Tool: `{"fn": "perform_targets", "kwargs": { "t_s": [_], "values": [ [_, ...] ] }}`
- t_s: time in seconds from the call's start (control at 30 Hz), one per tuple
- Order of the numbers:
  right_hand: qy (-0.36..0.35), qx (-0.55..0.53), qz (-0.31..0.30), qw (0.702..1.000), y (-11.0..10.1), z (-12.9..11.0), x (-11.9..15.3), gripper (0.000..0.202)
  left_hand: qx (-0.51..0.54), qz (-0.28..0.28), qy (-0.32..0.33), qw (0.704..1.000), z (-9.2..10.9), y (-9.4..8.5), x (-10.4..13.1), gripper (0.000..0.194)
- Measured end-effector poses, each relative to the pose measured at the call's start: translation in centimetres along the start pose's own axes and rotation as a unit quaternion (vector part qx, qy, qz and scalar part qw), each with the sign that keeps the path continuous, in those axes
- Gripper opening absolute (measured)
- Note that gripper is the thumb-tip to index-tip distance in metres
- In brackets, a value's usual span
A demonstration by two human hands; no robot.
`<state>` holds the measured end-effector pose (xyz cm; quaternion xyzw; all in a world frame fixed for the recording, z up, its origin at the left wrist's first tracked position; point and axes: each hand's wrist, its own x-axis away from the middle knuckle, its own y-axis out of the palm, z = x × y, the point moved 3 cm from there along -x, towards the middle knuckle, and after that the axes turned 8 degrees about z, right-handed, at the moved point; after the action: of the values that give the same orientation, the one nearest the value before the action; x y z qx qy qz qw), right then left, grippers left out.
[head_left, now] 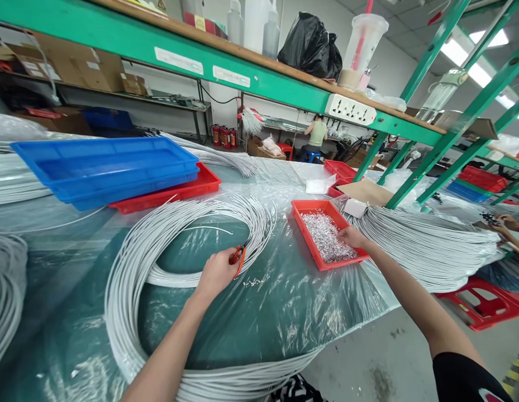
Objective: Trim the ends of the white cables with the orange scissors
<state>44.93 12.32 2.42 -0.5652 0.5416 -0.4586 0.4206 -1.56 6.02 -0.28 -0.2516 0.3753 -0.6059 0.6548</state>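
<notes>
Grasps orange-handled tool in left hand at coiled cables; reaches rightward with nearer right hand into silvery pieces in red tray, pinch hard to make out.

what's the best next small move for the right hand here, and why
I'd probably lift one small silvery piece from the red tray toward the coiled pale cables. The right hand is already down at the pieces, and the left hand holds an orange-handled tool beside the cables. Whether a piece is already pinched is too small to tell.
</notes>
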Motion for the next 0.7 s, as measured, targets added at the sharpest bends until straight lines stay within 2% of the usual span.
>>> {"fn": "perform_targets", "kwargs": {
  "t_s": [0.2, 0.3, 0.37, 0.47, 0.6, 0.7],
  "values": [
    [-0.018, 0.064, 0.048, 0.997, -0.9, -1.3, 0.6, 0.011, 0.004, 0.006, 0.006, 1.0, 0.4, -0.2, 0.1, 0.021],
    [-0.04, 0.097, 0.086, 0.991, -1.1, -3.5, 1.5, 0.022, 0.005, 0.012, 0.005, 1.0, 0.7, -0.3, 0.3, 0.022],
    [-0.063, 0.106, 0.11, 0.986, -0.9, -5.9, 2.2, 0.032, 0.004, 0.015, 0.005, 1.0, 0.8, -0.4, 0.4, 0.023],
    [-0.117, 0.1, 0.129, 0.98, 0.4, -10.7, 3.7, 0.037, 0.0, 0.017, 0.002, 1.0, 0.8, -0.4, 0.4, 0.02],
    [-0.3, 0.042, 0.124, 0.945, 3.9, -17.6, 6.8, 0.035, -0.005, 0.027, -0.003, 1.0, 0.7, -0.5, 0.4, 0.021],
    [-0.392, -0.019, 0.136, 0.91, 7.1, -21.1, 8.8, 0.032, 0.0, 0.035, -0.001, 0.999, 0.6, -0.6, 0.4, 0.019]
  ]
}}
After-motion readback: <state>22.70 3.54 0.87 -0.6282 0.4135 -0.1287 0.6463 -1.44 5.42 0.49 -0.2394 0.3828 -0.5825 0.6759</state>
